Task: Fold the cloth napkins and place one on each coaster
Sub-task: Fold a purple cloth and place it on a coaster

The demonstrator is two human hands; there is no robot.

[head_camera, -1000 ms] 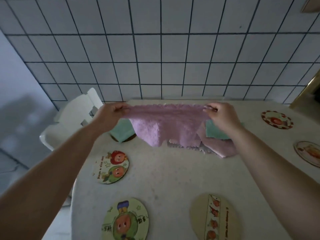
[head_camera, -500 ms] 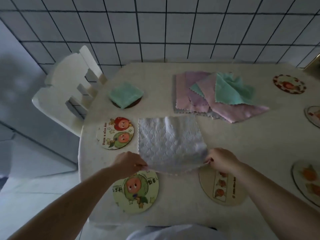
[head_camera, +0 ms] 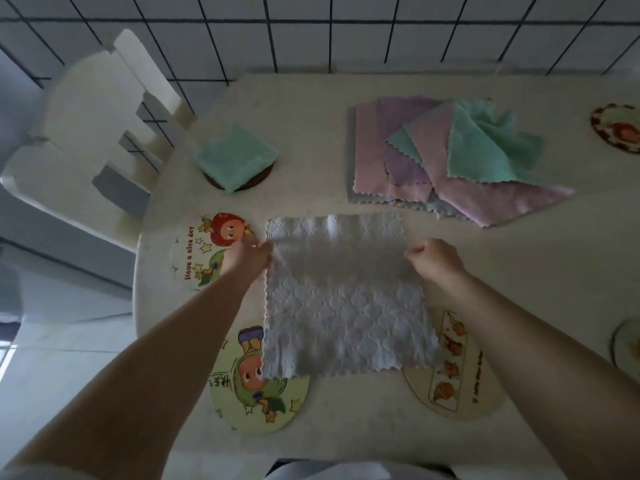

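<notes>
Hands work at the middle of a pale desk (head_camera: 346, 424) set against a tiled wall (head_camera: 311, 29). The left hand (head_camera: 247, 258) pinches the left corner of a grey-white textured napkin (head_camera: 343, 306), and the right hand (head_camera: 434, 259) pinches the right corner, fingers curled on the cloth. Between them the held edge is raised and carried over the rest of the napkin, so a narrow strip of the cloth shows beyond the hands while the larger near part hangs toward the person. That near part covers a piece of a green cartoon coaster (head_camera: 259, 386) at the left and a piece of a beige coaster (head_camera: 453, 375) with a strip of small figures at the right. Just left of the left hand lies a round coaster (head_camera: 204, 251) printed with "Have a nice day". Farther back at the left, a folded teal napkin (head_camera: 235, 155) sits on a dark coaster (head_camera: 263, 176). Behind the held napkin and to its right lies a loose pile of napkins (head_camera: 433, 161) in pink, purple and teal, unfolded and overlapping. Another coaster (head_camera: 616, 128) shows at the far right edge, and one more coaster (head_camera: 628, 344) shows nearer, cut off by the frame. A white chair (head_camera: 86, 133) stands beside the desk at the left.
</notes>
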